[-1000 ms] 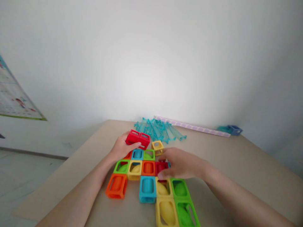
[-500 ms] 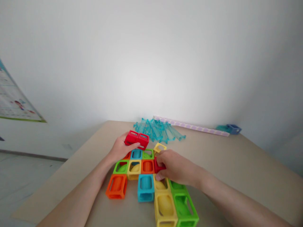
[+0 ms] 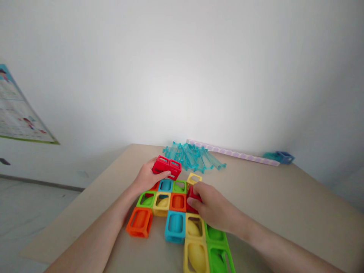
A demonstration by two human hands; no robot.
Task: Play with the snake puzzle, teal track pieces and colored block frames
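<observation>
The left hand point(image 3: 146, 177) pinches a red double block point(image 3: 167, 167), thumb on its near face and fingers curled behind it. The block sits above the far edge of the block cluster point(image 3: 170, 201), over the blue cube point(image 3: 165, 185) and green cube point(image 3: 179, 186) of the back row. It lies level, its two window openings facing up.

The right hand point(image 3: 212, 206) is curled round a red cube point(image 3: 193, 196), fingertips pressed on its near and right sides. This cube is at the right end of the middle row, just beside the orange cube point(image 3: 178, 201). I cannot tell whether it rests on the desk point(image 3: 284, 197) or is lifted a little. A yellow cube point(image 3: 194, 178) stands tilted just beyond the right hand's knuckles.

The two hands are near each other but apart, left one farther back, right one nearer and to the right.

Nearer the person lie a long orange block point(image 3: 140, 222), a blue block point(image 3: 174, 226), yellow blocks point(image 3: 195, 242) and green blocks point(image 3: 217, 246); the right wrist crosses over the green ones.

At the desk's far side lies a heap of clear teal pieces point(image 3: 195, 157), with a purple strip point(image 3: 231, 152) along the wall point(image 3: 182, 68).
</observation>
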